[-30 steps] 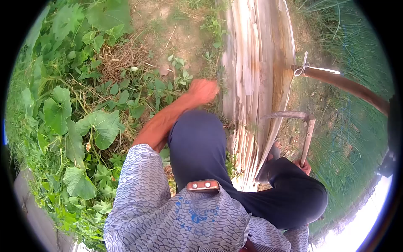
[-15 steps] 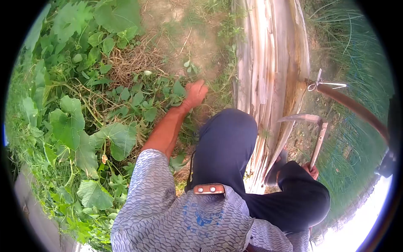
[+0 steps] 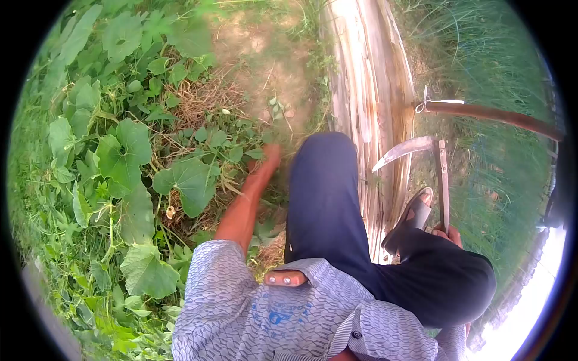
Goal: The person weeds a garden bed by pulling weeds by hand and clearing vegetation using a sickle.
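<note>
My right hand is closed around the lower end of the wooden handle of a sickle. The sickle's curved, worn blade points left, over the edge of the pale split log. Low among leafy vines, beside bare soil, is my left hand. It is smeared by motion, its fingers do not show, and whether it holds any stems I cannot make out. My bent knee in dark trousers is just right of it.
Broad-leaved plants fill the left side, with dry brown stalks among them. A brown pole with a white tie juts in from the right above the sickle. Tall thin grass grows beyond the log. My sandalled foot is beside the log.
The view has shifted. My left hand has come lower and nearer my body, with more blur. The sickle's handle stands more upright, its blade tilted further down to the left.
</note>
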Tool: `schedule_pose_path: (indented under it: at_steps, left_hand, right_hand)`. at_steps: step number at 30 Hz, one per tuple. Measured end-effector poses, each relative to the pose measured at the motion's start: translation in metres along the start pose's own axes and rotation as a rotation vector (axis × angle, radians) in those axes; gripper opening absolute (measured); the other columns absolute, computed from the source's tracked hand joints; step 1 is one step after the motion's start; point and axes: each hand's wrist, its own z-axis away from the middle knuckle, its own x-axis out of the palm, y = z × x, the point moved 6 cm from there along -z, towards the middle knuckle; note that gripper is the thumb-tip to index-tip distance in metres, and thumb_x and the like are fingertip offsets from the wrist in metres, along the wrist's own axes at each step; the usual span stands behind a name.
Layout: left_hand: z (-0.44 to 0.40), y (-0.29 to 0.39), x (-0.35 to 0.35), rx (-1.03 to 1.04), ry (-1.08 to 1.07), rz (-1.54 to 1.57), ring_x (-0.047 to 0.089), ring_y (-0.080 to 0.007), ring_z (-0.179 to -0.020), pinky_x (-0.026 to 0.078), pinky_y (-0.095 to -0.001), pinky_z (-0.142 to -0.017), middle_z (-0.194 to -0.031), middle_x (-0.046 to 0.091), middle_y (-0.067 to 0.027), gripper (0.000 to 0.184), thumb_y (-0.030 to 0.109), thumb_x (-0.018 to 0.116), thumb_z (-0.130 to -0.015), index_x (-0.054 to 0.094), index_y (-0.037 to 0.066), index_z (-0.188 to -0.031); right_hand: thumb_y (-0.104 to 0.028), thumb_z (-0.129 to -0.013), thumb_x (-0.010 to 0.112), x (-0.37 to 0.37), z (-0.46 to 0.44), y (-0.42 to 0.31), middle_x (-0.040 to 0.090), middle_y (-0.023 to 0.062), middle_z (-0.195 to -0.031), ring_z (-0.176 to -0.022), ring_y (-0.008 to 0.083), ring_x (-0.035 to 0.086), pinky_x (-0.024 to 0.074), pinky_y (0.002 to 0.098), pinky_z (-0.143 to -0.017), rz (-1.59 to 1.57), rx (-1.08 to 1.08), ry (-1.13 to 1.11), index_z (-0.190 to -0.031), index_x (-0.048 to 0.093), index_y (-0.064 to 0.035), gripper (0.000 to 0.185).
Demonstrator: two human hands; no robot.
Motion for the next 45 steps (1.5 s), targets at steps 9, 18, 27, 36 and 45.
schedule_pose_path:
  at_steps: [9, 18, 27, 36, 45]
  left_hand:
    - [0.089, -0.025, -0.039, -0.203, -0.234, 0.097, 0.062, -0.0416, -0.092, 0.049, -0.0482, -0.076, -0.104, 0.060, -0.0304, 0.038, 0.026, 0.047, -0.092, 0.052, 0.000, -0.118]
    - [0.053, 0.084, -0.177, -0.413, -0.131, 1.005, 0.031, -0.0292, -0.136, 0.024, -0.0418, -0.111, -0.145, 0.038, -0.0137, 0.075, 0.049, 0.054, -0.087, 0.028, 0.010, -0.146]
    - [-0.003, 0.080, -0.206, -0.092, -0.082, 1.360, 0.052, -0.0254, -0.118, 0.041, -0.0397, -0.099, -0.125, 0.056, -0.0152, 0.052, 0.042, 0.053, -0.093, 0.048, 0.005, -0.129]
    - [0.077, 0.008, -0.156, -0.478, 0.210, 1.520, 0.061, -0.0203, -0.104, 0.049, -0.0326, -0.089, -0.120, 0.060, -0.0125, 0.041, 0.038, 0.055, -0.094, 0.052, 0.007, -0.121]
    - [0.110, 0.035, -0.135, -0.611, 0.328, 1.542, 0.061, -0.0209, -0.104, 0.047, -0.0349, -0.089, -0.124, 0.058, -0.0146, 0.046, 0.042, 0.053, -0.093, 0.049, 0.008, -0.124]
  right_hand:
    - [-0.022, -0.086, 0.065, 0.052, -0.015, -0.148, 0.056, -0.0002, -0.073, -0.071, 0.0091, 0.053, 0.0427, 0.0258, -0.063, -0.178, -0.164, -0.063, -0.099, 0.060, -0.0044, 0.022]
    - [-0.041, -0.087, 0.059, 0.173, -0.091, -0.306, 0.059, 0.0134, -0.080, -0.079, 0.0236, 0.058, 0.0449, 0.0374, -0.070, -0.019, -0.775, -0.517, -0.102, 0.057, 0.0025, 0.046]
    - [-0.062, -0.093, 0.034, 0.306, -0.088, -0.366, 0.060, 0.0212, -0.088, -0.086, 0.0309, 0.057, 0.0461, 0.0431, -0.073, 0.304, -0.722, -1.162, -0.102, 0.057, 0.0033, 0.070]
    - [-0.020, -0.089, 0.051, 0.346, -0.268, -0.396, 0.042, 0.0291, -0.133, -0.082, 0.0293, 0.066, 0.0542, 0.0374, -0.068, 1.349, -1.298, -0.194, -0.139, 0.031, -0.0064, 0.056]
    - [-0.018, -0.085, 0.057, 0.345, -0.312, -0.422, 0.060, 0.0183, -0.113, -0.092, 0.0292, 0.066, 0.0534, 0.0395, -0.074, 1.622, -1.357, -0.392, -0.099, 0.065, -0.0025, 0.023]
